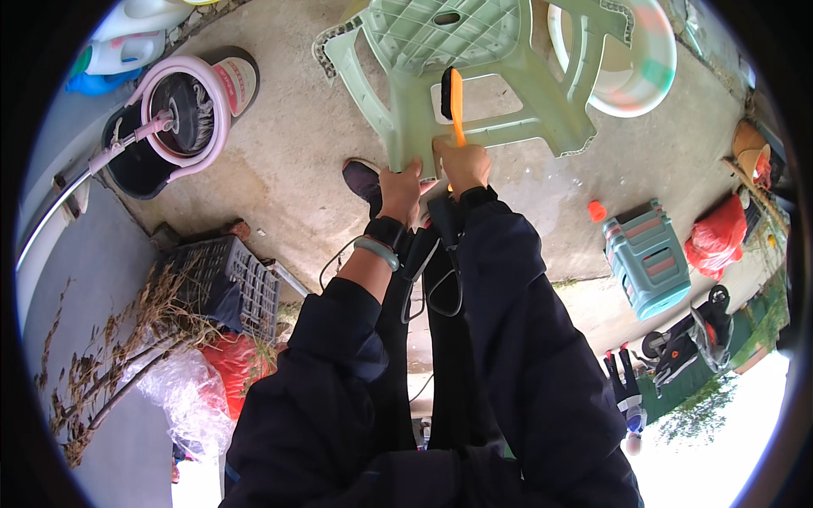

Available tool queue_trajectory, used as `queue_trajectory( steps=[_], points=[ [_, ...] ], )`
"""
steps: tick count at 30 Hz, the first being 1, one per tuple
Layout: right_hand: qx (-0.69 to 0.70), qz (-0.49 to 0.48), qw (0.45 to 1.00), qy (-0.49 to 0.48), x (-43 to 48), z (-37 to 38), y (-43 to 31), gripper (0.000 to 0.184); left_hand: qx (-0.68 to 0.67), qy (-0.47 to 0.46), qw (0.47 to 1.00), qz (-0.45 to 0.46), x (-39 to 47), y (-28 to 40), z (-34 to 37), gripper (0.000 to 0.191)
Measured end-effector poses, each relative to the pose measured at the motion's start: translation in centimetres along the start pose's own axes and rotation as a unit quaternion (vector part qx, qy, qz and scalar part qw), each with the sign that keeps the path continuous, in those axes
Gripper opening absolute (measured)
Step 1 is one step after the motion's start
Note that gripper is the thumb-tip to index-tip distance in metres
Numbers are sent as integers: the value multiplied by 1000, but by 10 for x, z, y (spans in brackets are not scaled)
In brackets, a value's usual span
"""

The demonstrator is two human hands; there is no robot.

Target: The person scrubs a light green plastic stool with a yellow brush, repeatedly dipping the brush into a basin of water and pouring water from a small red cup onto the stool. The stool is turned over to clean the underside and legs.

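A pale green plastic chair (pixel 416 108) is tipped over, its ribbed underside and legs facing me. My left hand (pixel 401 189) grips the end of the leg nearest me, with the thumb on top. In my right hand (pixel 467 166) is the handle of an orange scrubbing brush (pixel 456 105). The brush's black bristles face left, and its head overlaps the opening between the chair legs. Whether the bristles touch the plastic, I cannot tell. A dark shoe (pixel 362 179) shows just left of my left hand.
A pink-rimmed mop bucket (pixel 222 136) with a mop stands on the left. A large basin (pixel 664 51) sits behind the chair. To the right are an orange cup-like object (pixel 596 211), a blue-green plastic crate (pixel 654 260) and a red bag (pixel 718 238). A grey crate (pixel 257 292) lies lower left.
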State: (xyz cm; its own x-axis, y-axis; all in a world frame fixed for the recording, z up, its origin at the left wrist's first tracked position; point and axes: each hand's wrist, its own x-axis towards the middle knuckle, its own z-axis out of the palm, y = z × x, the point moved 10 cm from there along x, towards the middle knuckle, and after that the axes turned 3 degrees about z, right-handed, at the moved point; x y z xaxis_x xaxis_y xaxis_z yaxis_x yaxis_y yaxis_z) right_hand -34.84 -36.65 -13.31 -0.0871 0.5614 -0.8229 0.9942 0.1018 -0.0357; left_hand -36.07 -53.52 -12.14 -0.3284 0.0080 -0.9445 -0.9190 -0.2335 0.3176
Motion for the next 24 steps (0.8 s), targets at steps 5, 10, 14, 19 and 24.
queue_trajectory(
  steps=[5, 10, 14, 19, 24],
  points=[
    [34, 28, 998, -35, 4, 12, 8, 53, 19, -7, 1000, -8, 5, -4, -6, 24],
    [50, -29, 988, -144, -2, 17, -3, 47, 2, -35, 999, -8, 13, -6, -8, 24],
    [116, -58, 966, -224, -11, 24, -13, 38, -26, -58, 998, -7, 13, -4, -4, 25],
    [159, -3, 971, -178, -2, 21, 2, 25, -32, -56, 998, -16, 9, -6, -1, 24],
    [69, -4, 962, -263, -4, 34, 15, 24, 1, -30, 999, -14, 11, -3, -6, 24]
  ],
)
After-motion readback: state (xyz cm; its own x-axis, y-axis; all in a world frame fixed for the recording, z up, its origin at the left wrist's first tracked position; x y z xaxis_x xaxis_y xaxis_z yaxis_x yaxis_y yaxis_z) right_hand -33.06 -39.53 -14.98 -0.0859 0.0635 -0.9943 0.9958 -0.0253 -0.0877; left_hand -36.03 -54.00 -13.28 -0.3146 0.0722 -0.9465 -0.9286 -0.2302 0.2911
